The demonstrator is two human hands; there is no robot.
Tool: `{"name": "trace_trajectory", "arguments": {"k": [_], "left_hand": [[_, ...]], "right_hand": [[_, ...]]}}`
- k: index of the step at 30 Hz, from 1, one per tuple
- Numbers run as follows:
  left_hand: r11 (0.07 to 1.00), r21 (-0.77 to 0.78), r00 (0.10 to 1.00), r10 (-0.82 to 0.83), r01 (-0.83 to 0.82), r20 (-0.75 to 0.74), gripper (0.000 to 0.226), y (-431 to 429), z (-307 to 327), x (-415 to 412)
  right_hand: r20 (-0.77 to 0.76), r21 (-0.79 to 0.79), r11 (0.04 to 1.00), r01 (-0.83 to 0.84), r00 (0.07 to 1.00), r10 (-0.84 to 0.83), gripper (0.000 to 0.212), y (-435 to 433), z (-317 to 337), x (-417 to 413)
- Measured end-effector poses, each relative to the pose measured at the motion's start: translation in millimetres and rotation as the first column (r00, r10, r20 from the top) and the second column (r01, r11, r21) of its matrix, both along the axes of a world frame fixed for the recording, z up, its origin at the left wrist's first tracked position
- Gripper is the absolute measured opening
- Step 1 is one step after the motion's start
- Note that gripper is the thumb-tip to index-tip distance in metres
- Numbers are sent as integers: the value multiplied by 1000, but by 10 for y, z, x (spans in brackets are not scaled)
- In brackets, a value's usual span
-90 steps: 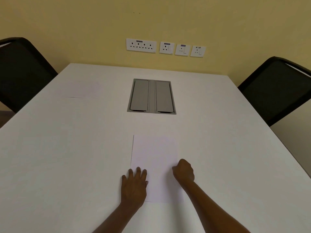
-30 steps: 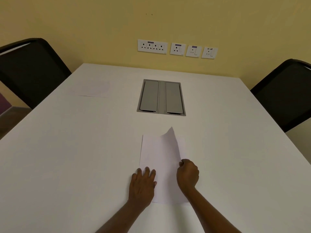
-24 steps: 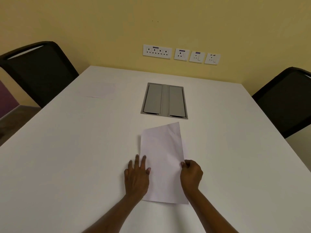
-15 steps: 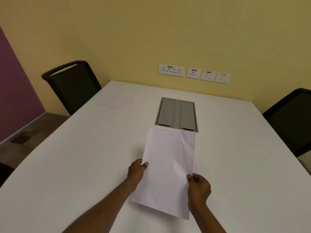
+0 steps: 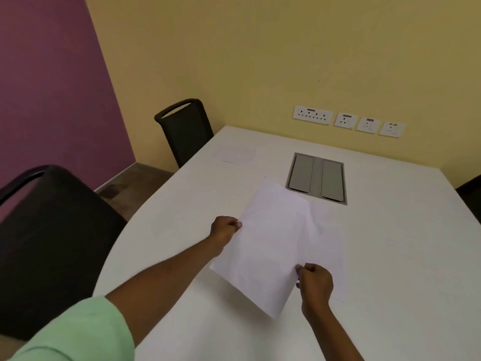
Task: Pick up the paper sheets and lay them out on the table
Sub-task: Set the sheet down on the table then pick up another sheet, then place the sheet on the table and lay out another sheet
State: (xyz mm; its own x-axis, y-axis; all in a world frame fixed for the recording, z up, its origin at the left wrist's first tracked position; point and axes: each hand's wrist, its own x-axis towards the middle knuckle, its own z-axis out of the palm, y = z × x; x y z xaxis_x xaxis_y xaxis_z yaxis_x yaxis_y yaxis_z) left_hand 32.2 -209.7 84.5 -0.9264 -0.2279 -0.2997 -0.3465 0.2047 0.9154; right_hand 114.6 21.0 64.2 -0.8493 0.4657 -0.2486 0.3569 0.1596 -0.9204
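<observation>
Both my hands hold one white paper sheet [image 5: 268,243] lifted above the white table [image 5: 390,269] and turned toward the left. My left hand [image 5: 225,229] pinches its left edge, and my right hand [image 5: 313,281] pinches its near right edge. Under it, to the right, a stack of white sheets [image 5: 329,243] lies flat on the table. Another sheet [image 5: 238,155] lies flat at the far left of the table, hard to tell from the white top.
A grey cable hatch [image 5: 317,178] is set into the table beyond the sheets. Black chairs stand at the far left [image 5: 186,131], near left [image 5: 49,243] and right edge [image 5: 471,194]. Wall sockets [image 5: 348,121] line the yellow wall.
My right hand peeled the top sheet off the stack, my left hand took its other edge, and both lifted and swung it leftward. My view turned left too.
</observation>
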Motion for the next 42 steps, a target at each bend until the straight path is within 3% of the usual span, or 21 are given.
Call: {"name": "trace_trajectory", "arguments": {"k": [3,7,14,21,24,27,31,40,42], "left_hand": [[1000,0,999,6,-6,-42,7,-408,99,6],[998,-50,997,-37,33,-74,17,-1005,144,-83],[951,-120,957,-290,285,-28,8,-1811,16,-323],[840,-307,890,-452,447,57,11,-2314,-293,-594],[717,-449,834,-533,534,140,10,-2476,-563,-733],[624,-561,815,-552,544,176,6,-2590,-852,-882],[570,-619,808,-557,540,191,5,-2614,-1149,-1088],[495,-696,816,-530,520,233,5,-2686,-1771,-1227],[524,-687,832,-510,503,220,6,-2729,-1848,-1214]], "right_hand": [[11,-26,1000,-12,1000,12,27,-382,36,180],[25,-55,998,9,1000,-8,27,-1016,-8,393],[95,-124,975,182,981,-171,20,-2123,-262,614],[166,-159,955,251,960,-225,22,-2746,-553,649],[196,-146,953,265,952,-235,24,-2958,-772,588],[236,-127,949,289,938,-255,25,-3146,-983,472],[292,-128,939,321,916,-273,26,-3333,-1273,314],[382,-99,937,335,882,-275,30,-3584,-1698,140],[396,-74,944,321,878,-268,30,-3597,-1717,148]]}}
